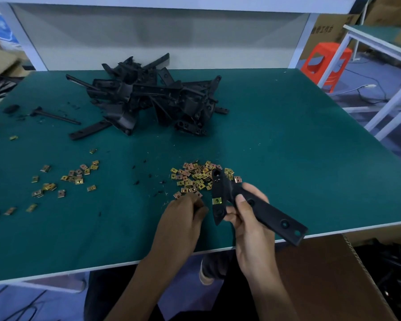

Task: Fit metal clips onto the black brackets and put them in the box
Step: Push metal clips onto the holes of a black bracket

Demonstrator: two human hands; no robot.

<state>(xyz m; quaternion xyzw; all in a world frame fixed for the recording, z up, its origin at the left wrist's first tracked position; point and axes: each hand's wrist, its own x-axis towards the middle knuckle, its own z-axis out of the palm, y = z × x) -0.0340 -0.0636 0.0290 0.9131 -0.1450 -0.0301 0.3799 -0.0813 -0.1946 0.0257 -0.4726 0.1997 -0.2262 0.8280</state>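
My right hand (245,214) grips a black bracket (271,214) above the table's near edge. One brass-coloured metal clip (217,200) sits fitted on the bracket's short arm. My left hand (185,212) rests with curled fingers at the near edge of a heap of loose clips (195,178); whether it pinches a clip is hidden. A pile of black brackets (148,98) lies at the back of the green table (287,147). The cardboard box (329,274) stands below the table at the lower right, with black parts inside (394,274).
A second scatter of clips (63,179) lies at the left. A lone black rod-shaped part (53,115) lies at far left. An orange stool (326,63) and a white table frame (389,93) stand to the right.
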